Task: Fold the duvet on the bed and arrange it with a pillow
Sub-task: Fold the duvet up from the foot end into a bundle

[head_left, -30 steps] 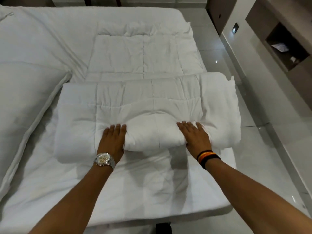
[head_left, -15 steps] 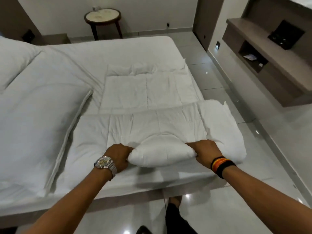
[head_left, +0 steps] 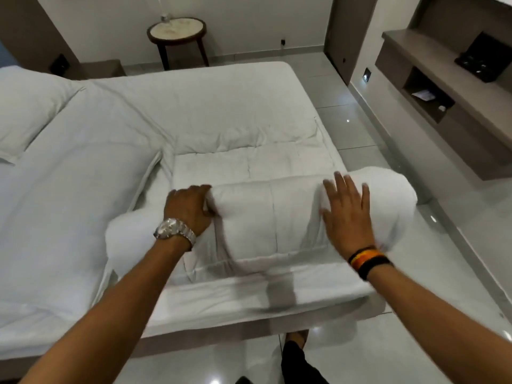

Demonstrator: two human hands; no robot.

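Two hands rested on the white duvet (head_left: 266, 217), which lay rolled into a thick bolster along the near edge of the bed (head_left: 194, 101), toward its near right corner. The left hand (head_left: 189, 209), with a metal wristwatch (head_left: 174, 230) on the wrist, was curled into the left part of the roll, its grip closed on a fold of duvet fabric. The right hand (head_left: 347, 214), with a striped wristband (head_left: 368, 260) on the wrist, lay flat on top of the roll, fingers (head_left: 342, 184) spread and holding nothing. The roll's right end overhung the right edge of the bed. An unrolled quilted section of the duvet extended flat beyond the roll toward the far edge. A pillow (head_left: 30, 106) lay at the far left corner of the bed, well apart from the roll. A round side table (head_left: 177, 30) stood on the floor beyond the far edge.
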